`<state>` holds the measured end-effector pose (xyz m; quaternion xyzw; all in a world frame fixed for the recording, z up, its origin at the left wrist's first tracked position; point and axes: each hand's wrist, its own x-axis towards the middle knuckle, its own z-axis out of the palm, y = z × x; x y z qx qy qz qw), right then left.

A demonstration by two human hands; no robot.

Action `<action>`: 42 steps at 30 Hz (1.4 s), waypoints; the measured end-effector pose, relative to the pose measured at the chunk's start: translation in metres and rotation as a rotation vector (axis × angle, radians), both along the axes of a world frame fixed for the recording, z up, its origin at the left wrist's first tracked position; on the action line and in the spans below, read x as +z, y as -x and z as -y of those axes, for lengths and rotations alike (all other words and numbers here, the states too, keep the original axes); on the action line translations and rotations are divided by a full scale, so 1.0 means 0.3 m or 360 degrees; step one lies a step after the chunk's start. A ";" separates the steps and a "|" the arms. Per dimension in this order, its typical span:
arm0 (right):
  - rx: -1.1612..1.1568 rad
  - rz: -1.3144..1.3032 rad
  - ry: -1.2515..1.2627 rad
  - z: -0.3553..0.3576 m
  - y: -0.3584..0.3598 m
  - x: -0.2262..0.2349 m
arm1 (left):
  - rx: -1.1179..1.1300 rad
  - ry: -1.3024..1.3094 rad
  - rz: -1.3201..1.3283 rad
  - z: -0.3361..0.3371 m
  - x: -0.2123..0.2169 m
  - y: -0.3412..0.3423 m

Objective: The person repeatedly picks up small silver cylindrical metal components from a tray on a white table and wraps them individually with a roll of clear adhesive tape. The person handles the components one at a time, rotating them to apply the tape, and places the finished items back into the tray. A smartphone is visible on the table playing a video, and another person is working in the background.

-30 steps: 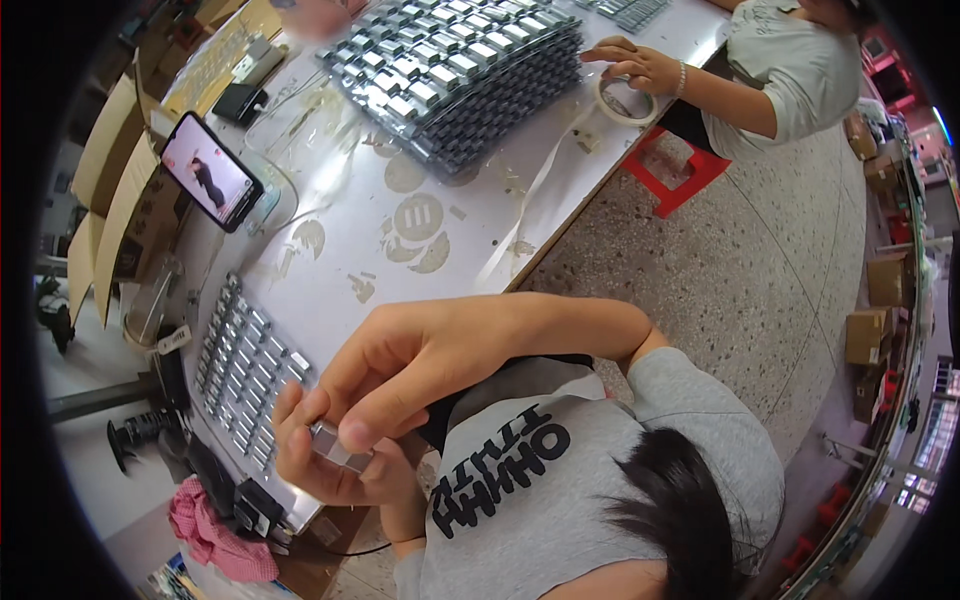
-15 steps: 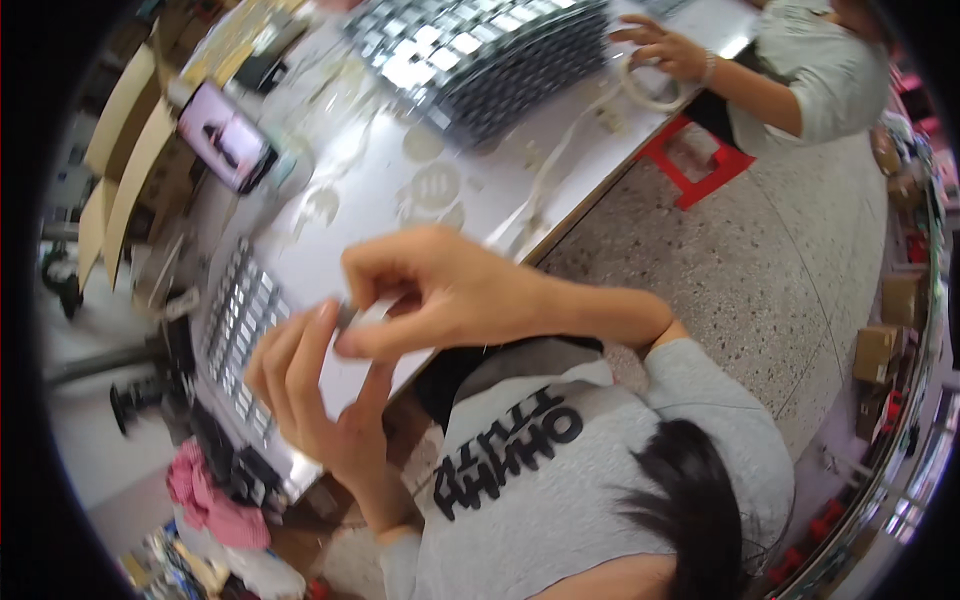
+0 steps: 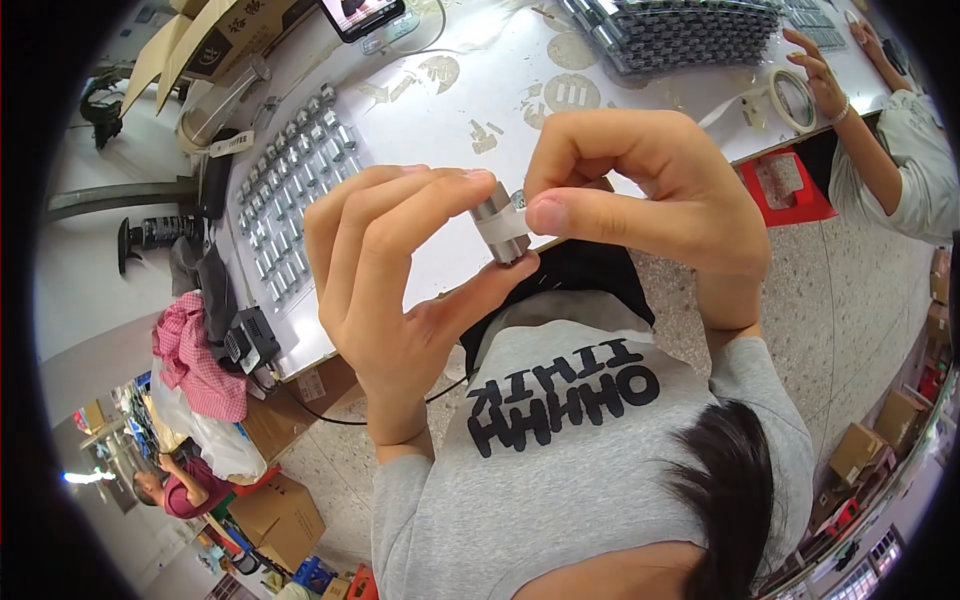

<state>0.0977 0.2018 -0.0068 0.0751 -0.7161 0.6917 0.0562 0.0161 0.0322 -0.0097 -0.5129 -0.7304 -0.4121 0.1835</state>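
Observation:
A small silvery metal cylinder [image 3: 511, 250] stands slightly tilted between the thumb and fingertips of my left hand [image 3: 385, 265], held up over the front of the white table. Round its middle runs a band of whitish tape [image 3: 503, 225]. My right hand [image 3: 660, 195] is closed in a pinch at the band's right side, thumb and forefinger on the tape's end. Beyond my left hand, rows of similar metal cylinders [image 3: 290, 195] lie on the table.
A stack of filled trays [image 3: 680, 40] stands at the far right. Beside it a co-worker's hand [image 3: 822, 88] is near a roll of tape [image 3: 792, 100]. A phone [image 3: 362, 14], an open cardboard box [image 3: 215, 45] and a clear cup [image 3: 222, 108] line the back left. A red stool [image 3: 785, 190] is below the edge.
My view has turned, so the table appears shifted. My hands have moved a little apart and the cylinder between them now shows clearly. The co-worker's hand stays by the tape roll.

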 end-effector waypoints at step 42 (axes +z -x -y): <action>0.0010 0.0039 0.0173 -0.007 0.010 -0.028 | 0.0101 0.0103 -0.0131 0.012 -0.002 -0.028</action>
